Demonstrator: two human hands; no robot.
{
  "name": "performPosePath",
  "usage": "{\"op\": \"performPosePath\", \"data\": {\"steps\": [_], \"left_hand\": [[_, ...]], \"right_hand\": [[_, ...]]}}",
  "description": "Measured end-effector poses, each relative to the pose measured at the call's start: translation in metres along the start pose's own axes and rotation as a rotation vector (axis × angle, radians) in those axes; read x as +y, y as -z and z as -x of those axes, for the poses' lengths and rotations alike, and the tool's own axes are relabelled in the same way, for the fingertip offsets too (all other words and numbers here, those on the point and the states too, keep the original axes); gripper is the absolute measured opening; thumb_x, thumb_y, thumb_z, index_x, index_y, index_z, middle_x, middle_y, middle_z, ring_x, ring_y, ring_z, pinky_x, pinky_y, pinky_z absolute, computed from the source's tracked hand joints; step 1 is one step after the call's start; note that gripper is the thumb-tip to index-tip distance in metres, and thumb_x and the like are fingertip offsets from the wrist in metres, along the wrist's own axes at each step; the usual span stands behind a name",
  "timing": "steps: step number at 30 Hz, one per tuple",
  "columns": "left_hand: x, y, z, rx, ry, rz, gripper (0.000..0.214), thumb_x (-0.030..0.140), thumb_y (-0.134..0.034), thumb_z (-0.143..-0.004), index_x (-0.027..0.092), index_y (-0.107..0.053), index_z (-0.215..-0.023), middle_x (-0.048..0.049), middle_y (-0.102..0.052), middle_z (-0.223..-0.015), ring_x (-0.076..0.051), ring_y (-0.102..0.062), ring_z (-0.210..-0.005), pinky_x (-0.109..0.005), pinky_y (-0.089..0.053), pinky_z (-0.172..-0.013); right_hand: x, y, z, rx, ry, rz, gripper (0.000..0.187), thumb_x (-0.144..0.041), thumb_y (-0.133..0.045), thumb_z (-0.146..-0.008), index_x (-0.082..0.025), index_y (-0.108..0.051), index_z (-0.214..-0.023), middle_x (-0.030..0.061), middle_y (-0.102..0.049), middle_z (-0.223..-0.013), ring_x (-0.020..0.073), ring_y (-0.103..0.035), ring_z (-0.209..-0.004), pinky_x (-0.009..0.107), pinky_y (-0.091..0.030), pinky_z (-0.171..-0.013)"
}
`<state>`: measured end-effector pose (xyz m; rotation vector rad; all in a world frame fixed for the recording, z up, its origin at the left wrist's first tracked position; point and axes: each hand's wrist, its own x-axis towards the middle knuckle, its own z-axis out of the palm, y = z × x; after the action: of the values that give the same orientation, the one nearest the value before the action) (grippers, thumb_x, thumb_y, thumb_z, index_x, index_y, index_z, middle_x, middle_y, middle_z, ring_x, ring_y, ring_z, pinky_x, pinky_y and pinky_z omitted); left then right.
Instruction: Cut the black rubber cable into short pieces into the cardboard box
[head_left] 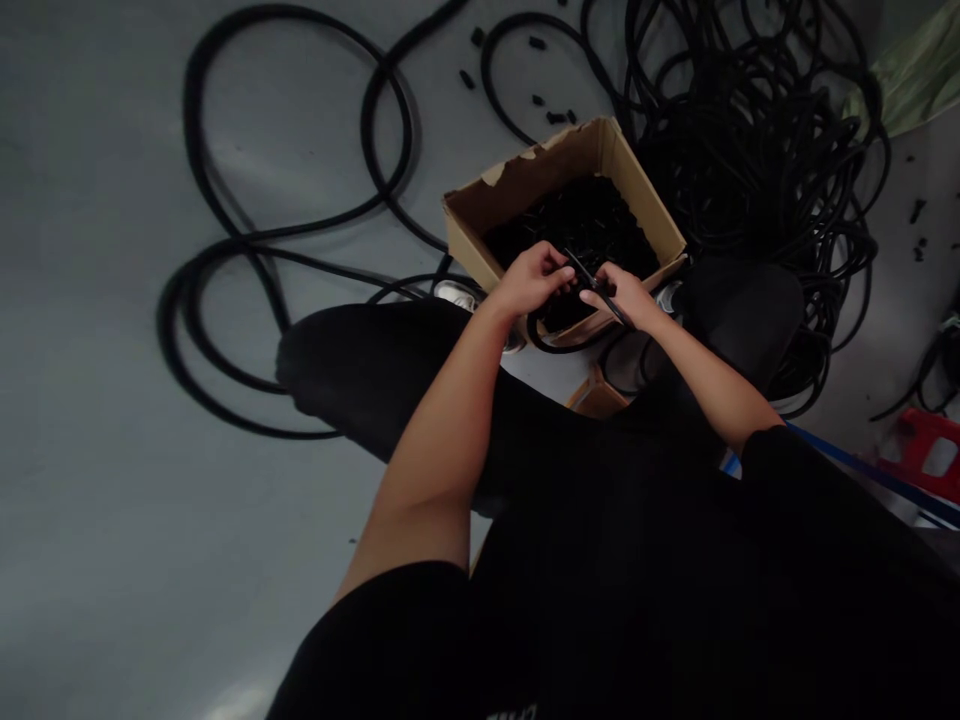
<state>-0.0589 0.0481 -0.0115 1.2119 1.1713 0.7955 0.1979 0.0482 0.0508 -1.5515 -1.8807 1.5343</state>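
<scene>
Over a cardboard box (645, 195), my two hands work close together. My left hand (532, 280) is closed in a pinch on black rubber cord, whose loop (555, 347) hangs down in front of the box. My right hand (626, 297) is closed around a slim dark tool (611, 303) that looks like scissors; its thin tip points up and left between the hands. Exactly where the tool meets the cord is too small to tell. Many short black pieces (592, 215) fill the box beneath my fingers.
A large tangle of black cord (750, 170) lies to the right of the box. Wide cord loops (196, 110) spread over the grey floor (90, 400) at left. Several loose black pieces (537, 43) lie beyond the box. A red plastic object (919, 450) is at far right.
</scene>
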Motion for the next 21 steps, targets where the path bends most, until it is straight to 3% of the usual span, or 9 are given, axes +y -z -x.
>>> {"op": "performPosePath", "data": {"steps": [6, 12, 17, 21], "left_hand": [[-0.003, -0.005, 0.002, 0.002, -0.04, -0.034, 0.063, 0.081, -0.095, -0.104, 0.029, -0.058, -0.107, -0.0035, -0.072, -0.089, -0.027, -0.073, -0.083, -0.044, -0.068, -0.085], [0.015, -0.008, 0.009, -0.05, 0.036, -0.069, 0.056, 0.078, -0.088, -0.106, 0.03, -0.06, -0.108, -0.0028, -0.066, -0.086, -0.027, -0.067, -0.083, -0.04, -0.059, -0.083], [0.023, -0.007, 0.009, -0.051, 0.06, -0.119, 0.052, 0.077, -0.081, -0.109, 0.029, -0.062, -0.107, -0.0027, -0.066, -0.085, -0.026, -0.064, -0.08, -0.038, -0.055, -0.078], [0.017, -0.007, 0.008, -0.044, 0.069, -0.112, 0.051, 0.075, -0.081, -0.111, 0.028, -0.061, -0.104, -0.0028, -0.068, -0.085, -0.024, -0.064, -0.076, -0.036, -0.055, -0.074]], "right_hand": [[0.009, 0.001, -0.001, -0.062, -0.027, -0.002, 0.068, -0.085, -0.093, -0.088, -0.03, -0.057, -0.106, 0.0013, -0.065, -0.096, 0.0284, -0.063, -0.098, 0.046, -0.057, -0.096], [0.002, 0.004, 0.002, -0.091, -0.031, 0.069, 0.042, -0.059, -0.085, -0.095, -0.03, -0.059, -0.11, 0.0015, -0.069, -0.098, 0.0288, -0.064, -0.099, 0.047, -0.057, -0.103], [-0.009, 0.004, 0.007, -0.038, -0.045, 0.097, 0.042, -0.06, -0.087, -0.095, -0.03, -0.059, -0.106, 0.0003, -0.066, -0.093, 0.0285, -0.063, -0.097, 0.044, -0.056, -0.099], [-0.01, 0.002, 0.008, -0.035, -0.026, 0.077, 0.057, -0.078, -0.088, -0.094, -0.031, -0.057, -0.104, -0.0001, -0.062, -0.091, 0.0281, -0.06, -0.097, 0.044, -0.054, -0.096]]}}
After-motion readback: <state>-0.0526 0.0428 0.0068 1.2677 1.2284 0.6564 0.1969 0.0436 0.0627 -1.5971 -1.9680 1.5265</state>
